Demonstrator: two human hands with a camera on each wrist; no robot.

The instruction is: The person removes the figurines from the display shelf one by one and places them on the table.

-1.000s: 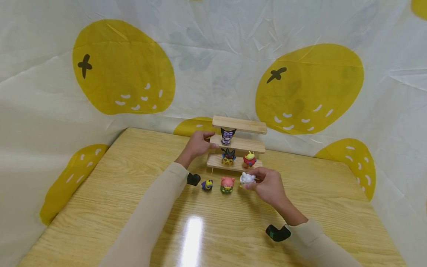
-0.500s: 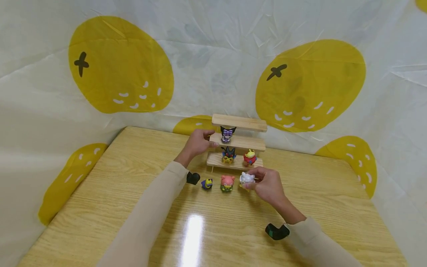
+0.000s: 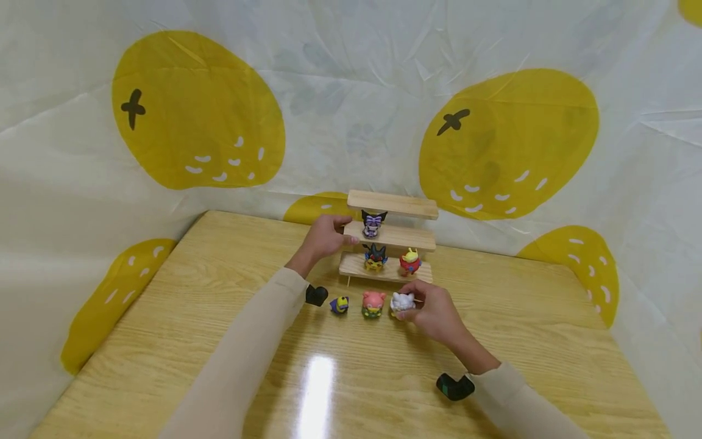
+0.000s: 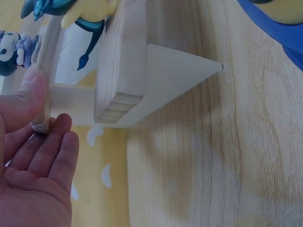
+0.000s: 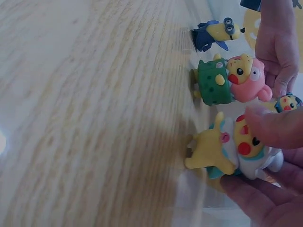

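My left hand (image 3: 323,236) grips the left end of the middle board of a three-tier wooden display stand (image 3: 406,236), thumb above and fingers beneath in the left wrist view. A purple-and-black figurine (image 3: 372,224) stands on that board. The lowest board bears a black-hooded yellow figurine (image 3: 375,258) and a red-and-yellow figurine (image 3: 409,262). In front of the stand, my right hand (image 3: 437,312) pinches a Pikachu figurine in a white hood (image 5: 213,149) by its head, upright at the table. Beside it stands a pink-hooded figurine with a green body (image 5: 218,80).
A Minion figurine (image 3: 339,305) in blue stands left of the pink one on the wooden table (image 3: 362,378). The stand's top board (image 3: 392,204) bears nothing. A white cloth with yellow fruit prints (image 3: 351,122) hangs behind and at both sides.
My right hand and the white-hooded Pikachu figurine have shifted slightly left and toward me, closer to the pink-hooded one. The left hand keeps its grip on the stand.
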